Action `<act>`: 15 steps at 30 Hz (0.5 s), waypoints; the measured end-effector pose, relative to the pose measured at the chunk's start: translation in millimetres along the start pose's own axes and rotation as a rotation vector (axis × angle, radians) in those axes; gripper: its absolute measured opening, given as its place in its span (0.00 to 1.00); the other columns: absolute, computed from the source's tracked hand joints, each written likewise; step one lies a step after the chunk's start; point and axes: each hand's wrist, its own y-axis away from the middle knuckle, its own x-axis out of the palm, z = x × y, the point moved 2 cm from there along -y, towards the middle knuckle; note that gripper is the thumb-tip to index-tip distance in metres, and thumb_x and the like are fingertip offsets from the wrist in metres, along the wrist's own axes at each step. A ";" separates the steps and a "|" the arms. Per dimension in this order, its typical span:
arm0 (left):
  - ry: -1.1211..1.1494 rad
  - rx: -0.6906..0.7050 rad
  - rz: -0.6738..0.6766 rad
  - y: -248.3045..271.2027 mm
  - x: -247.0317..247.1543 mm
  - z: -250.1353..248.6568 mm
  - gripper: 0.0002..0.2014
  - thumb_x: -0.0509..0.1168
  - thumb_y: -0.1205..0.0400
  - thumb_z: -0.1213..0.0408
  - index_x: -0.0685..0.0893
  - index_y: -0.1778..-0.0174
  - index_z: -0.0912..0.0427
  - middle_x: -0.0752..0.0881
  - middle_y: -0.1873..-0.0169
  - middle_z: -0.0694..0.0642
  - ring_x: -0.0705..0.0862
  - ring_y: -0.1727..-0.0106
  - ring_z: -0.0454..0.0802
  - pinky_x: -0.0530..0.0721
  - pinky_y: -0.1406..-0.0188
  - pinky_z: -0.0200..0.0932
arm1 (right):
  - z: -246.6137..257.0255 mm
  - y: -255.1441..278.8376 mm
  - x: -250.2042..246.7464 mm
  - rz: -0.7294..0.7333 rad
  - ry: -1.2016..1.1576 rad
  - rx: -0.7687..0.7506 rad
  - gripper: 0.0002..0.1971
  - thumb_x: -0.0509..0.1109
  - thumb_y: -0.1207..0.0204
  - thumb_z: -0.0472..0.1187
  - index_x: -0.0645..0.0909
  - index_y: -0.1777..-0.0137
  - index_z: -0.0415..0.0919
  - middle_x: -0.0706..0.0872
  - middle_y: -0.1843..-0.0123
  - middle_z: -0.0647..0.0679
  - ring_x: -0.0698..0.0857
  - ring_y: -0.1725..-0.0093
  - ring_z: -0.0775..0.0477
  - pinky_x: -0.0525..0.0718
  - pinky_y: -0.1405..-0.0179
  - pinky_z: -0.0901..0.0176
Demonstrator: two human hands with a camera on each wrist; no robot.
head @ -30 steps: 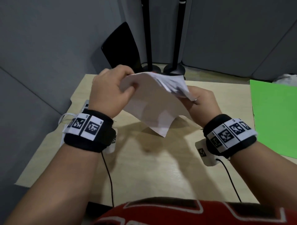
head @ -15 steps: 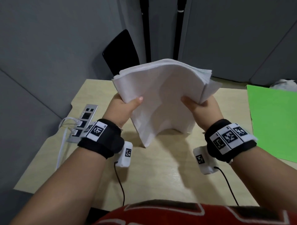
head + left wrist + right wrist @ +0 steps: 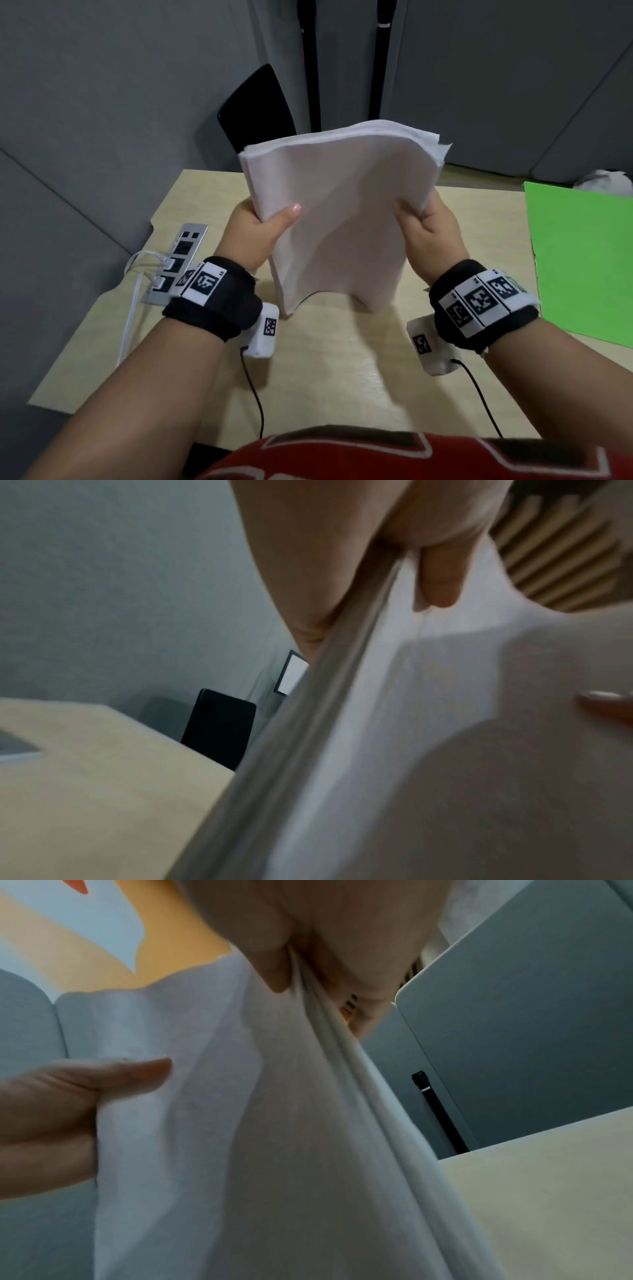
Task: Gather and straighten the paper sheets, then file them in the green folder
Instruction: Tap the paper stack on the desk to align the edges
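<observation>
Left hand (image 3: 255, 229) and right hand (image 3: 433, 228) grip the upright paper stack (image 3: 339, 219) by its side edges.

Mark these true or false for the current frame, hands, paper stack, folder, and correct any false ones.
1. Both hands grip the white paper stack upright, its lower corners near or on the light wooden desk. True.
2. The left hand rests flat on the desk. False: it grips the stack's left edge.
3. The flat green folder lies on the desk, right of the right hand. True.
4. The sheets sit inside the folder. False: both hands hold them, apart from it.
</observation>
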 end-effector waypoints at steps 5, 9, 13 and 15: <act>0.045 -0.102 0.138 0.0 -0.2 16.6 0.24 0.79 0.39 0.57 0.87 0.46 0.53 0.92 0.50 0.52 0.89 0.44 0.52 0.85 0.41 0.53 | -7.2 2.3 2.0 0.097 -0.043 0.109 0.16 0.66 0.21 0.42 0.75 0.34 0.50 0.84 0.46 0.59 0.84 0.45 0.54 0.80 0.48 0.59; -0.039 -0.089 -0.007 1.3 5.0 16.8 0.03 0.74 0.25 0.59 0.86 0.59 0.50 0.90 0.61 0.46 0.89 0.56 0.45 0.86 0.51 0.46 | -1.4 3.0 8.3 0.082 0.078 -0.008 0.11 0.61 0.18 0.38 0.76 0.38 0.48 0.82 0.53 0.64 0.79 0.54 0.71 0.74 0.56 0.69; 0.101 0.017 -0.002 3.5 -2.5 4.1 0.13 0.78 0.34 0.56 0.88 0.54 0.51 0.92 0.60 0.46 0.90 0.54 0.44 0.89 0.54 0.40 | -0.4 4.3 0.9 0.014 -0.222 0.017 0.18 0.72 0.27 0.44 0.76 0.37 0.50 0.86 0.47 0.59 0.85 0.47 0.65 0.83 0.50 0.69; 0.081 -0.042 0.042 1.8 0.6 6.7 0.15 0.77 0.36 0.56 0.88 0.53 0.50 0.92 0.57 0.48 0.90 0.50 0.48 0.88 0.47 0.47 | -5.9 3.9 5.1 0.138 -0.167 0.144 0.19 0.73 0.30 0.46 0.80 0.39 0.48 0.88 0.46 0.54 0.87 0.45 0.55 0.85 0.46 0.58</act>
